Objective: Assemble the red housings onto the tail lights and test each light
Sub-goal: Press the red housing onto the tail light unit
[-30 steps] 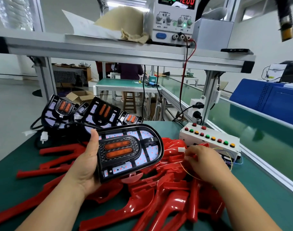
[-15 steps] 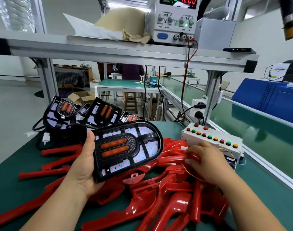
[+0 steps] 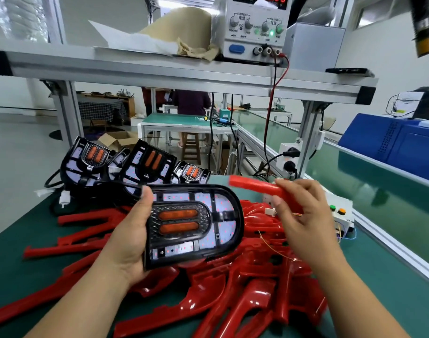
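Here, at the far left of the green bench (image 3: 18, 264), three black tail lights (image 3: 93, 162) lean together. Nearer, the left hand (image 3: 128, 240) grips a tail light (image 3: 196, 223) by its left end, thumb hooked over the upper rim; its face with two orange strips is turned up. Under it sprawls a pile of red housings (image 3: 233, 289). To the right, the right hand (image 3: 306, 215) has its fingers curled round one red housing (image 3: 257, 187), blurred, held above the pile in front of the white button box (image 3: 340, 211).

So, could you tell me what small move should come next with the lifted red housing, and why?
Probably bring the red housing across onto the tail light: the right hand grips it beside the light, which the left hand holds with no housing fitted.
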`<state>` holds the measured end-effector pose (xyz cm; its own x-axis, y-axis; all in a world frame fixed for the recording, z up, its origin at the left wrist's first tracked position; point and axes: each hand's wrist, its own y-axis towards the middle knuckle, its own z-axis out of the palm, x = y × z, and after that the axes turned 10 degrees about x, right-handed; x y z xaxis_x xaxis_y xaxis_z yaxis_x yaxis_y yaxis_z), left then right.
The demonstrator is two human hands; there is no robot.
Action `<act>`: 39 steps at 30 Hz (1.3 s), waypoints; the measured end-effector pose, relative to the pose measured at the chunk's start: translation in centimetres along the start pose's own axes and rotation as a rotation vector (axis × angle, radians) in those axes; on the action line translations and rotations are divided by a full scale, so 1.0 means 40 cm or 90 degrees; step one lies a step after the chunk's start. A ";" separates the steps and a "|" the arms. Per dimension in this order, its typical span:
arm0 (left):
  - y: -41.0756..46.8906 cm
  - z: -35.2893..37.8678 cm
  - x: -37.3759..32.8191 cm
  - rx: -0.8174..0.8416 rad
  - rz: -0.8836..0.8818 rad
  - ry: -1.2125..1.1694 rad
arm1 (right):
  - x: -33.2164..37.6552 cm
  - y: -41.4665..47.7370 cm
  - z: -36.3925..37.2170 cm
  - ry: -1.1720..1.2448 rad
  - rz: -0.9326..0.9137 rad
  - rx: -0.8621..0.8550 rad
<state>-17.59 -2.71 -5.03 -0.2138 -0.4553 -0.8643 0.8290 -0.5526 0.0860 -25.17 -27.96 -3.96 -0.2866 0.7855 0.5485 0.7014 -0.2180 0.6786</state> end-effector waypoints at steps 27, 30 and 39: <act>-0.015 0.034 0.025 0.013 0.046 0.002 | 0.063 -0.026 0.116 0.344 0.144 0.100; -0.017 0.032 0.025 0.016 0.057 0.029 | 0.058 -0.025 0.104 0.655 0.253 0.155; -0.023 0.043 0.009 0.036 0.069 0.085 | 0.060 -0.018 0.097 0.799 0.226 0.174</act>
<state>-19.31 -3.56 -4.59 -0.0513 -0.4204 -0.9059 0.8121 -0.5456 0.2071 -23.83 -23.65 -5.03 -0.3617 -0.3844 0.8494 0.9279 -0.0602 0.3679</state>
